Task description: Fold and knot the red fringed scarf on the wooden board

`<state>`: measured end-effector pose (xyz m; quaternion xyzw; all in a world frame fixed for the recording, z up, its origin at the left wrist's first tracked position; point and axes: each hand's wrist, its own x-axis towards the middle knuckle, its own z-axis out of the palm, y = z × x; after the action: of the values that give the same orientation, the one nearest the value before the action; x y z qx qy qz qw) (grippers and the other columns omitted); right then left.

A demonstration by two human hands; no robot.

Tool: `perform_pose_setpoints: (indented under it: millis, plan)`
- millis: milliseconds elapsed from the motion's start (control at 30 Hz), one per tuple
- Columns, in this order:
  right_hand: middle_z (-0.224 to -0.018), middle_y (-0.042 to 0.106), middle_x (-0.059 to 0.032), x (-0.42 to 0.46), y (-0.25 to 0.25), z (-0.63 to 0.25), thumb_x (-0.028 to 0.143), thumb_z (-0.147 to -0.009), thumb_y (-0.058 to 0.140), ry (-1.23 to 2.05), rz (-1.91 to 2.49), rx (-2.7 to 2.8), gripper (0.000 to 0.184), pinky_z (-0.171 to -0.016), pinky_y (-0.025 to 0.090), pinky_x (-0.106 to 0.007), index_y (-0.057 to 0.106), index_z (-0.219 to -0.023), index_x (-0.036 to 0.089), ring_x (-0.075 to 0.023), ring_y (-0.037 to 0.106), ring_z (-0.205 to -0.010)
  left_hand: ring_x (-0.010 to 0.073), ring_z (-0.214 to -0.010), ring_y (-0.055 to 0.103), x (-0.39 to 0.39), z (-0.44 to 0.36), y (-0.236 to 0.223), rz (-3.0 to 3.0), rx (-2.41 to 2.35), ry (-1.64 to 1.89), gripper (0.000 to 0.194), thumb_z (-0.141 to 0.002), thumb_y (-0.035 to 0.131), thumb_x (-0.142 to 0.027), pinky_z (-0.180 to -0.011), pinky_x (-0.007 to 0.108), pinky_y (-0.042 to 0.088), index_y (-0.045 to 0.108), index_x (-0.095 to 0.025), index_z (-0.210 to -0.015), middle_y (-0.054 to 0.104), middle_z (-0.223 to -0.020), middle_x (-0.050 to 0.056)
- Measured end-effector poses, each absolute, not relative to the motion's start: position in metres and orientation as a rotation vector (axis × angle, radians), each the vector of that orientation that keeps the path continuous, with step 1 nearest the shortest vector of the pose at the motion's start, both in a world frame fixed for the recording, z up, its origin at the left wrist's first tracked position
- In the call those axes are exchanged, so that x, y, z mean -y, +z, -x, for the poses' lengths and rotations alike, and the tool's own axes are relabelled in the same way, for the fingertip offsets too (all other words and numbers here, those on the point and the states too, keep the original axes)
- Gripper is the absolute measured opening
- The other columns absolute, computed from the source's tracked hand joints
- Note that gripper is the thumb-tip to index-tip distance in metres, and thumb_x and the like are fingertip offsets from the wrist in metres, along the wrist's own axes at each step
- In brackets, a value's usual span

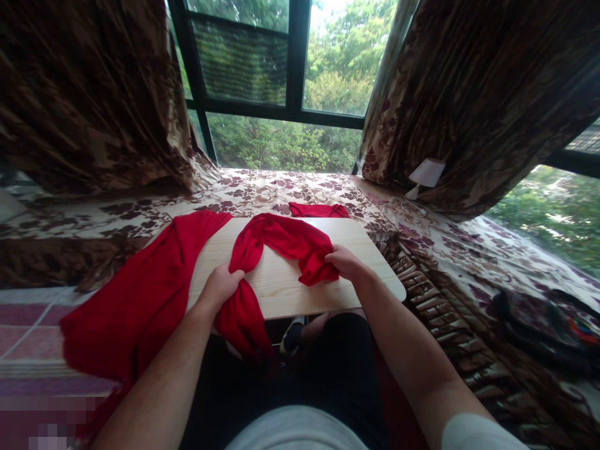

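A long, bunched red cloth (288, 237) arches across a pale wooden board (281, 294) in front of me. My left hand (224, 284) is closed round its left part, and below that hand the cloth hangs over the board's near edge. My right hand (345, 260) pinches the other end at the board's right side. A larger spread of red fabric (140, 294) drapes over the board's left edge; whether it joins the piece in my hands I cannot tell.
Another folded red cloth (319, 210) lies behind the board. Floral fabric (253, 187) covers the window ledge. A small white lamp (426, 173) stands at the back right, and a dark bag (539, 331) lies at the right. Patterned curtains (94, 94) flank the window.
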<state>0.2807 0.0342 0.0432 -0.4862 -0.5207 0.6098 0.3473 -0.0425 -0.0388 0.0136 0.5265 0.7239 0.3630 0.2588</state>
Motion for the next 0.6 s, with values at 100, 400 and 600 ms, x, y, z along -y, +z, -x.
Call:
perform_pose_setpoints:
  millis: [100, 400, 600]
  plan:
    - [-0.061, 0.067, -0.0029, -0.036, 0.042, -0.276, 0.009, -0.054, 0.059, 1.565, 1.228, 1.222, 0.016, -0.054, 0.051, -0.025, 0.062, -0.069, 0.015, -0.0178, 0.064, -0.058, 0.0268, -0.089, 0.071, 0.039, 0.043, 0.012, -1.427, -1.939, 1.001, 0.036, -0.07, 0.055, -0.03, -0.073, 0.027, 0.05, 0.072, -0.012, -0.097, 0.076, -0.094, 0.011]
    - [-0.053, 0.064, -0.004, -0.034, 0.06, -0.289, 0.027, -0.055, 0.088, 1.424, 1.669, 1.651, 0.029, -0.041, 0.039, -0.024, 0.067, -0.07, 0.013, -0.0156, 0.055, -0.046, 0.0279, -0.09, 0.07, 0.04, 0.043, 0.015, -1.43, -1.931, 1.003, 0.036, -0.072, 0.055, -0.031, -0.076, 0.029, 0.05, 0.071, -0.011, -0.098, 0.076, -0.095, 0.012]
    - [-0.084, 0.074, -0.0087, -0.037, 0.066, -0.278, 0.026, -0.064, 0.079, 1.607, 0.934, 1.198, 0.032, -0.065, 0.055, -0.029, 0.069, -0.091, 0.013, -0.0205, 0.068, -0.074, 0.027, -0.087, 0.071, 0.041, 0.042, 0.015, -1.393, -1.906, 1.027, 0.033, -0.071, 0.057, -0.029, -0.072, 0.027, 0.051, 0.072, -0.012, -0.095, 0.077, -0.091, 0.01]
